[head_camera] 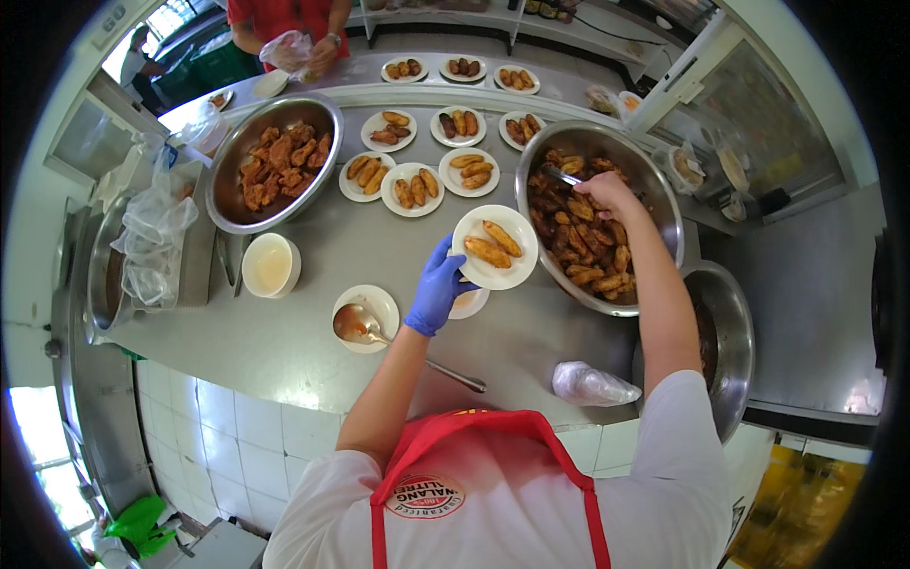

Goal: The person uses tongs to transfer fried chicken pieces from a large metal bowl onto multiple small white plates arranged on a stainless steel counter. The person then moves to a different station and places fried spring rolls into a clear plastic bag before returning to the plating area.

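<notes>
My left hand (436, 290), in a blue glove, grips the edge of a small white plate (495, 274). Two golden fried bananas (490, 249) lie on that plate. Bare and to the right, my right hand (606, 193) is closed around metal tongs (560, 174), whose tips reach into a large steel bowl (675, 213). Fried bananas (586, 245), from golden to dark brown, fill much of this bowl. Beyond the held plate stand several white plates of fried bananas (412, 190). Another white dish (469, 304) is partly hidden beneath the held plate and my left hand.
A steel bowl of fried chicken (284, 167) stands at the left, near a white bowl (271, 265). A ladle (359, 323) rests across a plate close to me. Right of it lies a plastic bag bundle (593, 384). Across the counter, a person in red (291, 28) handles a plastic bag.
</notes>
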### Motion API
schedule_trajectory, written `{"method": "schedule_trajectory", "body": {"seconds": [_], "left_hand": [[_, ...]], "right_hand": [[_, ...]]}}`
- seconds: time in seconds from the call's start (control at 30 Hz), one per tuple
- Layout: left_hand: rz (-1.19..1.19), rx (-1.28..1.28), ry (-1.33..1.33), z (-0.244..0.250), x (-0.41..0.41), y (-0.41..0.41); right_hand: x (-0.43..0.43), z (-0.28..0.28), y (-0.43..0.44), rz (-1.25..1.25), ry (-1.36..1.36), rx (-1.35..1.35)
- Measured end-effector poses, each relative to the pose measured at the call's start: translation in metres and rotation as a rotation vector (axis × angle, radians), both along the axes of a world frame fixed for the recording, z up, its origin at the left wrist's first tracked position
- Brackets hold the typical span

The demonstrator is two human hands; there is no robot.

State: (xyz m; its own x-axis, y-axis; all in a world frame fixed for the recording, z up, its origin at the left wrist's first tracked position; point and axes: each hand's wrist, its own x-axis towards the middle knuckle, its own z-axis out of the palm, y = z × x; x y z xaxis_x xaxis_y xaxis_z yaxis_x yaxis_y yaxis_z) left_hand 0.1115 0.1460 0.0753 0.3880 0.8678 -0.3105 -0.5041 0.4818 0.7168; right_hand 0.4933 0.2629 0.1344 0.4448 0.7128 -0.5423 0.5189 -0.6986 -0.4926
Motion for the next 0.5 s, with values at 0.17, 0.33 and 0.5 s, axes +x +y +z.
{"method": "schedule_trajectory", "body": {"seconds": [0.17,0.33,0.5], "left_hand": [[-0.004,0.013,-0.020,0.006,-0.010,0.001],[0.019,0.003,-0.047,-0.007,-0.017,0.003],[0.010,-0.003,-0.038,-0.017,-0.016,0.007]], "right_hand": [[-0.011,-0.044,-0.003,-0.059,0.037,0.159],[-0.015,-0.005,-0.035,0.070,0.024,0.244],[-0.013,0.069,-0.074,0.182,0.037,0.329]]}}
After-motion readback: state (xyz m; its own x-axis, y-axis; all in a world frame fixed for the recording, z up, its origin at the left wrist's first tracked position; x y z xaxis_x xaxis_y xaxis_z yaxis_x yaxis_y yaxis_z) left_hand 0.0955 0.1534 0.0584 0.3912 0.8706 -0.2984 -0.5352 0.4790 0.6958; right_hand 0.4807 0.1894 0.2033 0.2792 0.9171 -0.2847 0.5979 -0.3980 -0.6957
